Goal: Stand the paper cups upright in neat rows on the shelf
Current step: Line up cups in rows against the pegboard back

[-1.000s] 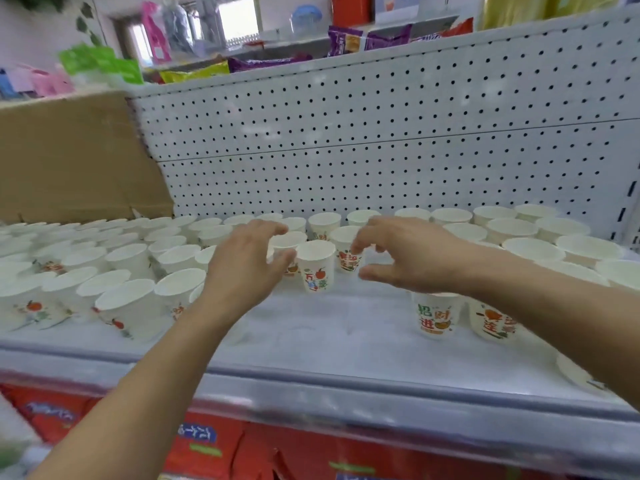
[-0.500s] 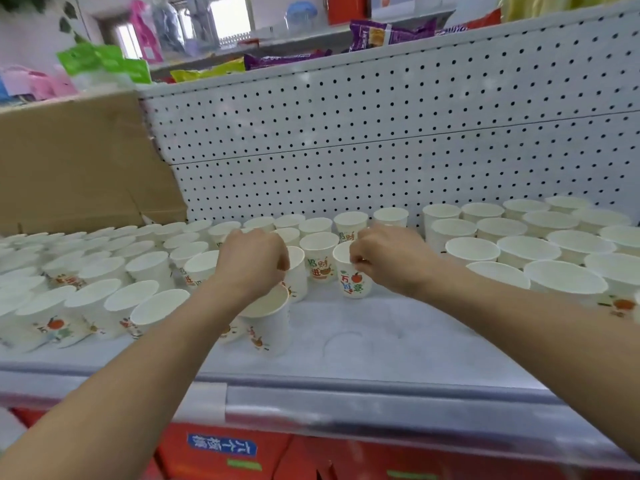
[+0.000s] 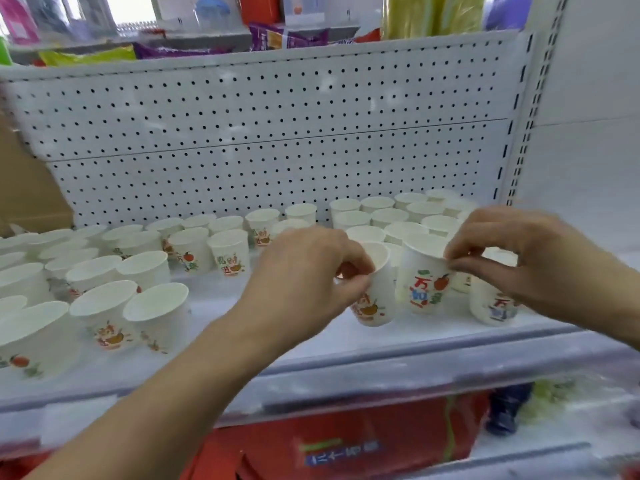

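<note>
The left hand (image 3: 304,282) pinches the rim of a white paper cup with an orange print (image 3: 377,301), thumb and fingers curled round it. Just beside it, the right hand (image 3: 519,261) pinches the rim of a white paper cup with red characters (image 3: 424,282). Both cups are upright at the front right of the white metal shelf (image 3: 242,327) and seem to touch it, though blur hides their bases.

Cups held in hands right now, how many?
2. The left hand grips a tilted cup near the shelf front; the right hand pinches the rim of the neighbouring cup to its right. No other held cup shows.
</note>
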`<act>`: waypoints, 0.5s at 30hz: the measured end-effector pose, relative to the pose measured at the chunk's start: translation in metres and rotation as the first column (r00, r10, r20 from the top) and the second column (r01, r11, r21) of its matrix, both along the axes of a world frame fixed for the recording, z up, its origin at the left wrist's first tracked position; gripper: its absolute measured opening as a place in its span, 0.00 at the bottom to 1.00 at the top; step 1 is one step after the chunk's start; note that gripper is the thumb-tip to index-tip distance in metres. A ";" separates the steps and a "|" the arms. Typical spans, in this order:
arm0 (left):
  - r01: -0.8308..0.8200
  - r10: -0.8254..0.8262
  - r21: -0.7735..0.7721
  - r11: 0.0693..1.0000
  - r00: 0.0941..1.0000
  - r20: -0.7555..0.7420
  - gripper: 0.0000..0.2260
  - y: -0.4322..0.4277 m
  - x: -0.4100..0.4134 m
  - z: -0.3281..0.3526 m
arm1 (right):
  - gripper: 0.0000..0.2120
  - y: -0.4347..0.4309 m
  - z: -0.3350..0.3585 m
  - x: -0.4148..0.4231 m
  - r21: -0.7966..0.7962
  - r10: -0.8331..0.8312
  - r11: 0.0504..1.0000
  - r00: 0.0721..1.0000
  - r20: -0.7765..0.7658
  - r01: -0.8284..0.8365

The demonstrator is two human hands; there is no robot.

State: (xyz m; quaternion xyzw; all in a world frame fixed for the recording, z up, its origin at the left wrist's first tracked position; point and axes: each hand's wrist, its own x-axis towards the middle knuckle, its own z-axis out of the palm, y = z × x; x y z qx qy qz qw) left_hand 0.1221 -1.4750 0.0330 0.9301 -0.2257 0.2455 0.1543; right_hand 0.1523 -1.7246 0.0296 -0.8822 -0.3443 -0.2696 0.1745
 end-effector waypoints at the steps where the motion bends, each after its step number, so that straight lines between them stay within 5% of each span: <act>1: 0.007 -0.008 0.042 0.999 1.000 0.007 0.04 -0.012 0.003 -0.003 | 0.02 -0.006 -0.003 -0.003 -0.031 0.005 0.999 1.000 0.006 -0.005; 15: -0.060 0.061 0.140 0.988 0.998 0.000 0.07 -0.055 0.016 -0.034 | 0.04 -0.031 -0.029 0.006 -0.229 -0.056 0.972 0.998 -0.034 0.047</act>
